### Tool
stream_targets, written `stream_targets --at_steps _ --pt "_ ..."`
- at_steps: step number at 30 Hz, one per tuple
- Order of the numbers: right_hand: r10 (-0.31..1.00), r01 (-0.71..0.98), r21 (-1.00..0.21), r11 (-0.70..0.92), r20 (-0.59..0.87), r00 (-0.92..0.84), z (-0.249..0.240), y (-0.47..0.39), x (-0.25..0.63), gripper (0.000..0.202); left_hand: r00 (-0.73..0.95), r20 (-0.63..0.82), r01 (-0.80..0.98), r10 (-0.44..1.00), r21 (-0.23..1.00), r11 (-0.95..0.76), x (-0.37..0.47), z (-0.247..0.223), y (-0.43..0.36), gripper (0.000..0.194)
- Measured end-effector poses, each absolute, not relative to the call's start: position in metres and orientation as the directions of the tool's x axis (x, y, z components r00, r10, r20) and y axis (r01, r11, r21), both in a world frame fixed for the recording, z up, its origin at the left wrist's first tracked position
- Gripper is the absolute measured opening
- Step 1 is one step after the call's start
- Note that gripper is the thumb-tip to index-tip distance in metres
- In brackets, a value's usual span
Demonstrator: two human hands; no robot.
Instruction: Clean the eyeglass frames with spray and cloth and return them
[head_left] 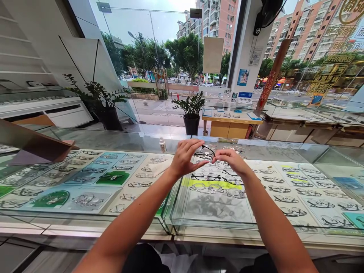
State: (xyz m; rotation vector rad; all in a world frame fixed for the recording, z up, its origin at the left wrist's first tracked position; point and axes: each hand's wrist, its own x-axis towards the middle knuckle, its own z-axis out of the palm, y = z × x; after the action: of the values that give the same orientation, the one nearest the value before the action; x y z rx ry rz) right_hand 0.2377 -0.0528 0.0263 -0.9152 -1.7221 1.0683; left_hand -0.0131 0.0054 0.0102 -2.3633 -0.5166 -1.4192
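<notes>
Glass-topped display counter [85, 212] runs the full width of an optician's shop, with street, trees and apartment blocks visible through the front windows. Rows of spectacle frames lie on coloured trays under the glass.

Work in hand: one pair of dark-rimmed glasses [205, 153] is already out of the display and held in the air above the counter, over the middle trays. It rests on nothing. Whether it is being inspected, adjusted or cleaned cannot be told from this view; no cloth is seen in either hand. A small white bottle [162, 145] stands on the glass just left of the hands, untouched, and a pale folded cloth or paper [155, 167] lies near it. Judged from this, the pair has been picked up and handling is under way; setting it down again is not yet done.

Grip: the left hand [184, 157] is closed on the left side of the glasses, fingers curled over the rim from above, thumb beneath. The right hand [231, 159] pinches the right side, near the lens or hinge; the exact contact point is hidden by the fingers. The glasses span the gap between both hands, roughly level, lenses facing away from the wearer of the camera.

Two potted plants [191, 113] stand beyond the counter.
</notes>
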Motion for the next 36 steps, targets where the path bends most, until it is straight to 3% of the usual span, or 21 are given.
stream_targets --at_steps 7,13,18,21,26,31,36 --pt "0.889 0.206 -0.894 0.398 0.320 -0.328 0.026 -0.054 0.239 0.023 0.444 0.882 0.454 0.160 -0.067 -0.889 -0.015 0.011 0.006 0.060" --pt "0.845 0.241 -0.812 0.532 0.489 -0.217 0.029 -0.060 0.239 0.023 0.296 0.948 0.490 0.116 -0.047 -0.870 -0.016 0.008 0.012 0.061" --pt "0.785 0.299 -0.732 0.611 0.610 -0.112 0.031 -0.072 0.235 0.059 0.115 0.963 0.537 0.244 0.146 -0.831 -0.020 0.010 0.013 0.062" --pt "0.766 0.357 -0.703 0.615 0.640 -0.060 0.034 -0.074 0.231 0.065 0.053 0.959 0.536 0.280 0.209 -0.818 -0.020 0.018 0.008 0.063" --pt "0.690 0.394 -0.633 0.666 0.724 -0.003 0.066 -0.071 0.226 0.056 -0.024 0.952 0.486 0.305 0.278 -0.828 -0.013 0.054 0.002 0.064" --pt "0.638 0.406 -0.590 0.698 0.770 0.020 0.118 -0.071 0.232 0.049 -0.049 0.970 0.438 0.238 0.235 -0.868 -0.001 0.111 -0.001 0.060" --pt "0.600 0.393 -0.567 0.724 0.799 0.047 0.140 -0.072 0.242 0.048 -0.005 0.960 0.401 0.281 0.259 -0.878 0.003 0.138 -0.009 0.059"
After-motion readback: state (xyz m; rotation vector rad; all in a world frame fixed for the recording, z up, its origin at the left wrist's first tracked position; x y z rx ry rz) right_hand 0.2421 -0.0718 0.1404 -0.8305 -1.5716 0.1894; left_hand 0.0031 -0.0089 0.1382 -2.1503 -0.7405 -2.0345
